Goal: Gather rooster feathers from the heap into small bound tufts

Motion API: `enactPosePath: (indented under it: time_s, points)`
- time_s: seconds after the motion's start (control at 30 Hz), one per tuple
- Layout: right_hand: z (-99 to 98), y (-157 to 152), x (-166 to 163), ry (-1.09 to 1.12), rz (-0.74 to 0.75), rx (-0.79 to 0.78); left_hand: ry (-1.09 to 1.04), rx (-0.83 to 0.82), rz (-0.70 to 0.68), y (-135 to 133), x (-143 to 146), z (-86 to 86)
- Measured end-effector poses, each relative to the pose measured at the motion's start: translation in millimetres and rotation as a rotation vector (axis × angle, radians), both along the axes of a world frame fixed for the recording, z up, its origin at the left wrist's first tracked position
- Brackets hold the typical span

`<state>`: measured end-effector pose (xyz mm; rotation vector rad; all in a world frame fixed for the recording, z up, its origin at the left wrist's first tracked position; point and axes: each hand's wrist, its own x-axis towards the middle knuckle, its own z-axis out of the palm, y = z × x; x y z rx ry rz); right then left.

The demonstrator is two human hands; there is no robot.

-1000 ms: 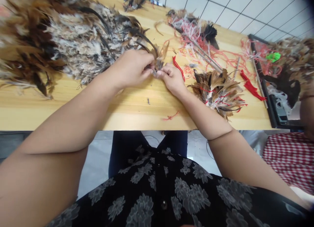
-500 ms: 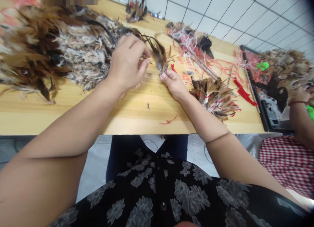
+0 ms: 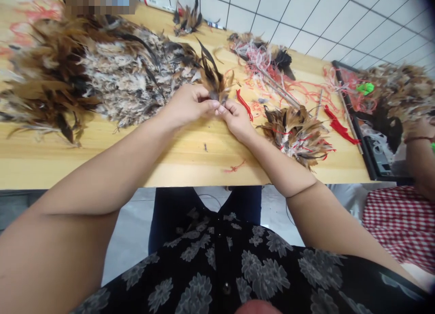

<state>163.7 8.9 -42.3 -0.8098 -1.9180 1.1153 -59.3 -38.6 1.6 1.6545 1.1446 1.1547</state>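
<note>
My left hand (image 3: 187,106) and my right hand (image 3: 237,119) meet over the middle of the wooden table (image 3: 183,157). Both pinch the base of a small bunch of brown and black feathers (image 3: 211,78) that stands up between the fingertips. A big heap of brown, white and black feathers (image 3: 88,74) lies just left of my left hand. A red string (image 3: 245,104) lies on the table right beside my right hand.
A tied feather bundle with red thread (image 3: 297,132) lies to the right. Further back sit tangled red and white strings with thin sticks (image 3: 268,65). A black tray (image 3: 370,146) of feathers is at the right edge. Another person's arm (image 3: 419,155) and checked cloth (image 3: 401,223) show there.
My left hand came back down from the feather heap and closed again on the bunch held by my right hand. The bunch now stands more upright.
</note>
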Motion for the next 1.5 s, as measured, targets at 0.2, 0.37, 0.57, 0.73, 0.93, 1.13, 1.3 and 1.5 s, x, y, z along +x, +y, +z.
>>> enactPosePath:
  time_s: [0.2,0.37,0.57,0.73,0.93,1.13,1.3,1.5]
  points:
    - [-2.8,-6,-3,0.062,0.052,-0.005,-0.191,-0.132,-0.115,1,-1,-4.2]
    - [3.5,-6,-6,0.12,0.104,-0.096,-0.206,-0.104,-0.079,4,-1,-5.1]
    - [6.7,-7,-5,0.175,0.079,-0.234,-0.401,-0.214,-0.072,8,-3,1.1]
    - [2.4,-5,-8,0.201,0.106,-0.181,-0.41,-0.275,-0.156,6,-3,-4.0]
    - [1.7,-1,-7,0.059,0.085,-0.066,-0.456,-0.217,-0.142,5,5,-8.0]
    - [3.3,-4,-6,-0.036,0.069,-0.018,-0.508,-0.315,-0.152,1,4,1.4]
    - [3.9,-4,-6,-0.045,0.039,0.026,-0.58,-0.38,-0.028,-6,6,23.8]
    - [-4.6,3,-8,-0.052,-0.005,0.051,-0.504,-0.42,-0.063,-6,12,27.0]
